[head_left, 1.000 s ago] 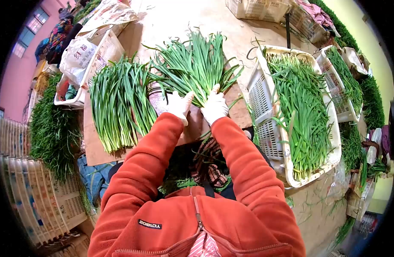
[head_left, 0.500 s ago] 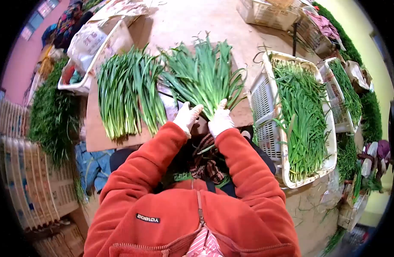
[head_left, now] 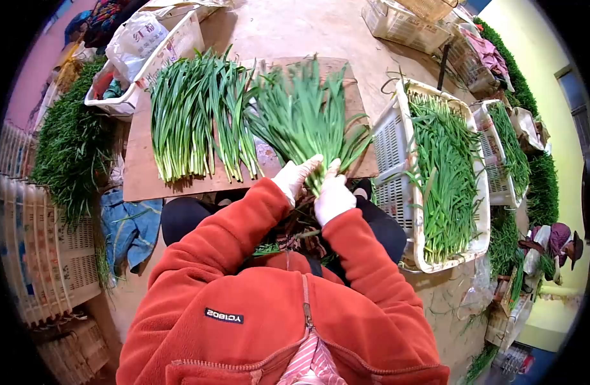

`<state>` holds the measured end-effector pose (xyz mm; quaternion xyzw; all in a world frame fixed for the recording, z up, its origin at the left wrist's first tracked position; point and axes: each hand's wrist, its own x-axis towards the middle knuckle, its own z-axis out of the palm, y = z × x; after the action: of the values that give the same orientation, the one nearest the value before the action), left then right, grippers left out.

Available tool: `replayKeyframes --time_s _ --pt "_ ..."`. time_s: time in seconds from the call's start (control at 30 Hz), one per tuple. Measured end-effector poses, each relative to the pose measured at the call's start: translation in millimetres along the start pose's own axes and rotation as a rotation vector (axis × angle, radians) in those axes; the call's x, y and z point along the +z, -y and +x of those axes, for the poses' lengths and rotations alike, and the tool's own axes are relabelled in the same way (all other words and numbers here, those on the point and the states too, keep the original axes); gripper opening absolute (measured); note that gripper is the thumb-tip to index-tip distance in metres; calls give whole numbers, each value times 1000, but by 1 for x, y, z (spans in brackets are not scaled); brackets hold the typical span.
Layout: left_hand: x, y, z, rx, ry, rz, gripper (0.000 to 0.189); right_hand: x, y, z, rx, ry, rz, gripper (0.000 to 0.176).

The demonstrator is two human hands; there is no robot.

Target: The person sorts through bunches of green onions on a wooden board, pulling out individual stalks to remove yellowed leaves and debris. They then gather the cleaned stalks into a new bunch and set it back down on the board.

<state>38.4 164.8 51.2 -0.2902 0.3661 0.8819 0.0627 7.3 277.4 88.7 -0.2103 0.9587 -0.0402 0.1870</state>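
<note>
The left hand (head_left: pixel 295 178) has closed in beside the right hand (head_left: pixel 335 196), so both now grip the green bunch (head_left: pixel 311 125), other stalks (head_left: pixel 186 122) lying to their left.

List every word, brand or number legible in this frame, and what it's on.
"YC1802": chest label of the red jacket, upside down; second character uncertain.
"红都", probably: white plastic bag; smaller line beneath too small to read.
Markings on the white crate beside the bag: too blurred to read.
</note>
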Motion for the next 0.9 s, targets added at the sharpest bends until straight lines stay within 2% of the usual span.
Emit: replayKeyframes --time_s 0.03,0.07,0.1,0.17,0.2,0.23,0.3,0.33,0.43,0.47,0.5,0.57,0.6,0.63,0.7,0.77,0.83,0.9 --pt "4 6 -2 2 50 -37 37 9 0 -9 -57 -71 -36 76" --pt "7 15 -2 33 51 -97 31 13 7 -15 -25 -94 -192 65" --pt "8 23 -3 66 52 -156 25 24 6 -20 -49 -240 -297 53" --pt "12 25 -16 -16 20 -314 22 41 7 -23 -45 -384 -347 38" --pt "10 28 -17 -77 53 -434 20 51 6 -23 -36 -551 -426 26" --pt "9 33 -16 -77 56 -438 20 51 6 -26 -37 -552 -431 26" --pt "5 45 -11 -121 103 -675 18 45 6 -33 -78 -498 -445 23" --pt "3 50 -9 -192 170 -740 16 36 5 -38 -118 -377 -428 27" --pt "0 58 -4 -124 178 -702 16 32 3 -39 -109 -299 -366 35" --pt "2 59 -5 -67 175 -676 15 26 3 -37 -50 -132 -262 51" --pt "2 58 -5 -71 175 -681 15 18 1 -39 -49 -127 -267 51" --pt "1 53 -5 -83 217 -651 14 -8 -2 -49 -263 -42 -220 69" --pt "0 51 -7 -77 171 -618 15 -19 2 -52 -250 16 -183 81" --pt "-1 52 -7 -89 198 -649 17 -16 -5 -53 -331 -51 -165 82" --pt "-4 44 -16 -241 271 -684 21 -39 -1 -60 -336 52 -92 83" --pt "-15 53 -5 -242 255 -710 26 -51 -8 -65 -413 39 -37 78" --pt "-17 55 -5 -120 224 -644 25 -63 -17 -57 -482 -63 90 68" --pt "-14 46 -13 -170 247 -684 21 -63 -30 -25 -444 -111 393 62"
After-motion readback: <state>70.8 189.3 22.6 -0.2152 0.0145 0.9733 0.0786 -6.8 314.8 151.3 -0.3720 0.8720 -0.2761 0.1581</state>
